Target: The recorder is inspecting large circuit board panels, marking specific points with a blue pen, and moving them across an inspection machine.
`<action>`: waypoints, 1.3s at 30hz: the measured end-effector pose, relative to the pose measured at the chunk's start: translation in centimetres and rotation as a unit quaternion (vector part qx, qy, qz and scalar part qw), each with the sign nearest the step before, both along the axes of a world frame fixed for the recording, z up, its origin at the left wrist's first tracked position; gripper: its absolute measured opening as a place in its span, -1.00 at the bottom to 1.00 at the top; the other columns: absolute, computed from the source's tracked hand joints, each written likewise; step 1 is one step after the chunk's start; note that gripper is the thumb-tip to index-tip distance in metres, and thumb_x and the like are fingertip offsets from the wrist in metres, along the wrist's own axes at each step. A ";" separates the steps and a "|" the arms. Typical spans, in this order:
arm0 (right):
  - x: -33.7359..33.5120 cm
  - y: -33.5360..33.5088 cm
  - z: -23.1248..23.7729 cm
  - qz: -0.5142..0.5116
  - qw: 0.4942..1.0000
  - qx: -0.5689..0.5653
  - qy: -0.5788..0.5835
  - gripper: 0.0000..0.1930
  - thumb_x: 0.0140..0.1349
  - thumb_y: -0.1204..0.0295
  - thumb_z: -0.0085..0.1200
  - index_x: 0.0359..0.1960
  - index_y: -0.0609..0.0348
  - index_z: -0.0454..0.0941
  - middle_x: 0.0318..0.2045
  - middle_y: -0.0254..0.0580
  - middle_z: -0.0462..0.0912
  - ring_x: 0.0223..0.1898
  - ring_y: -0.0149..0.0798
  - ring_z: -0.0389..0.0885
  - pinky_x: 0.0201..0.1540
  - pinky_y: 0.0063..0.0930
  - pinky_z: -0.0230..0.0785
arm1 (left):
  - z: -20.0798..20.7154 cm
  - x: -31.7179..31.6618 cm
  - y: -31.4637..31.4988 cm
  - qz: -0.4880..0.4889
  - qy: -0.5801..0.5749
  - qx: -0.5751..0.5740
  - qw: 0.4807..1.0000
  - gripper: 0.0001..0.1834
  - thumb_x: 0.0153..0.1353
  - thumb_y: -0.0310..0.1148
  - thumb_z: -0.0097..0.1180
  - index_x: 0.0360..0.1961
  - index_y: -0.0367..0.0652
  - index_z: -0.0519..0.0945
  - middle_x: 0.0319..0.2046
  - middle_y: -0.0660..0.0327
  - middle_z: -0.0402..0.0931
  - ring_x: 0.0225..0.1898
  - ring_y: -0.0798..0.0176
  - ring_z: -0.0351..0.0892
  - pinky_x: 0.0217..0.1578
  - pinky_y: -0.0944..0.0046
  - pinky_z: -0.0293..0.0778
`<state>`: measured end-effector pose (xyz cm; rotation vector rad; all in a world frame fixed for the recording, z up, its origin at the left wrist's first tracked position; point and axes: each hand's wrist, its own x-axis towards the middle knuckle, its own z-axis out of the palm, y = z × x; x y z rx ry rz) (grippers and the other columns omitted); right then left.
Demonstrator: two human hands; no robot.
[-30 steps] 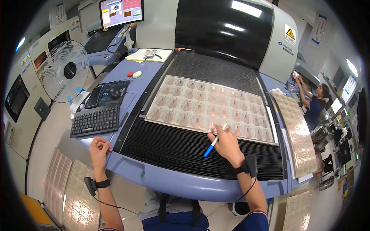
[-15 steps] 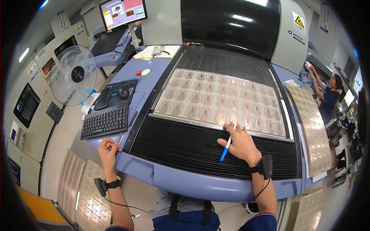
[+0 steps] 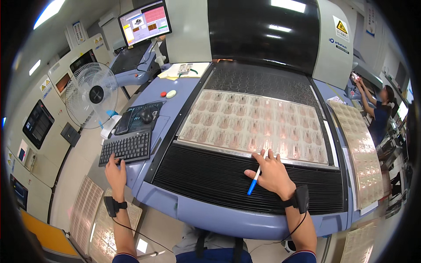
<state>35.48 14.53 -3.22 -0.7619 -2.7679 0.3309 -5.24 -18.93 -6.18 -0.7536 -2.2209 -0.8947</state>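
My left hand (image 3: 115, 176) is at the near left edge of a black keyboard (image 3: 129, 146), its fingers apart and touching the keys, with nothing held. A slim white marker pen with a blue end (image 3: 253, 186) slants through my right hand (image 3: 275, 176), held between thumb and fingers, blue end toward me. The fingertips of that hand rest at the near edge of a pale panel (image 3: 250, 139) printed with rows of pinkish circuit patterns. This panel lies flat on the machine's bed, behind a black ribbed cover (image 3: 197, 175).
Beyond the keyboard are a mouse (image 3: 146, 115), a dark phone-like device (image 3: 124, 122), and red and pale buttons (image 3: 171, 94). A fan (image 3: 92, 95) and monitor (image 3: 144, 23) stand left. More panels (image 3: 353, 142) lie right; a person (image 3: 380, 109) works beyond them.
My left hand has moved from the table's corner up onto the keyboard, its curled fingers opening out. My right hand stays by the panel's edge with the pen. The view has tilted up slightly.
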 end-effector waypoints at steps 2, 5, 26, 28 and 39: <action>0.3 0.2 -0.2 0.006 1.000 -0.001 0.006 -0.24 0.24 -0.15 0.03 0.23 0.26 0.32 0.12 0.58 0.36 0.24 0.58 0.21 0.21 0.44 0.11 | 0.6 -0.4 -0.3 0.048 0.001 -0.149 0.988 -0.67 0.20 -0.31 0.15 -0.04 -0.22 0.56 -0.26 0.11 0.65 -0.12 -0.06 0.53 -0.05 0.04 0.39; 0.1 0.3 -0.3 0.001 1.000 -0.009 -0.006 -0.25 0.23 -0.14 0.04 0.21 0.29 0.33 0.11 0.59 0.36 0.23 0.58 0.21 0.20 0.46 0.12 | 2.8 1.3 1.0 0.018 -0.086 -0.161 0.983 -0.67 0.20 -0.29 0.16 -0.04 -0.19 0.57 -0.27 0.13 0.66 -0.11 -0.03 0.53 -0.05 0.03 0.39; -0.1 -2.1 1.3 0.012 0.977 -0.092 0.194 -0.57 0.27 0.25 0.17 0.10 0.21 0.44 0.10 0.32 0.48 0.01 0.27 0.57 0.01 -0.12 0.53 | 16.2 22.6 12.7 -0.674 -0.689 -0.263 0.051 -0.17 -0.08 0.51 0.10 -0.53 -0.20 0.40 -0.66 0.30 0.32 -0.60 0.34 0.32 -0.52 0.37 0.23; -0.2 -2.2 1.3 0.024 0.978 -0.079 0.192 -0.58 0.27 0.26 0.16 0.08 0.25 0.45 0.07 0.32 0.49 0.04 0.26 0.55 0.03 -0.11 0.52 | 16.8 23.0 11.8 -0.674 -0.689 -0.264 0.026 -0.21 -0.06 0.45 0.12 -0.50 -0.22 0.42 -0.63 0.29 0.34 -0.58 0.35 0.33 -0.51 0.37 0.25; -0.9 -2.0 1.4 0.018 0.980 -0.090 0.177 -0.60 0.27 0.29 0.16 0.06 0.24 0.46 0.06 0.28 0.51 0.07 0.21 0.53 0.05 -0.14 0.50 | 15.6 21.5 12.7 -0.686 -0.672 -0.276 -0.035 -0.42 0.05 0.11 0.24 -0.35 -0.30 0.51 -0.51 0.23 0.48 -0.48 0.37 0.43 -0.43 0.35 0.37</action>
